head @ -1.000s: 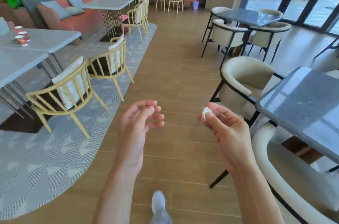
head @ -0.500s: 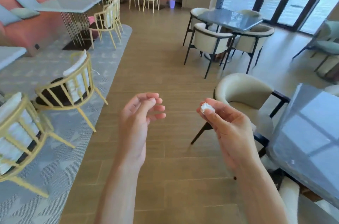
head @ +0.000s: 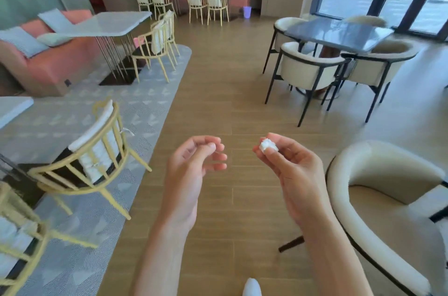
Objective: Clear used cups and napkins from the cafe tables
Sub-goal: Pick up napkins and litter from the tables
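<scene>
Head view | right grip (head: 294,169) pinches crumpled napkin (head: 268,146) | left grip (head: 191,167) loose, holding nothing | cream armchair (head: 378,198) right

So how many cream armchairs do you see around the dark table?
3: one at its front left, one front right, one behind at left. A fourth may be hidden behind.

Yellow chairs (head: 94,160) left, armchair (head: 388,211) right, bin (head: 247,12) far ahead
</scene>
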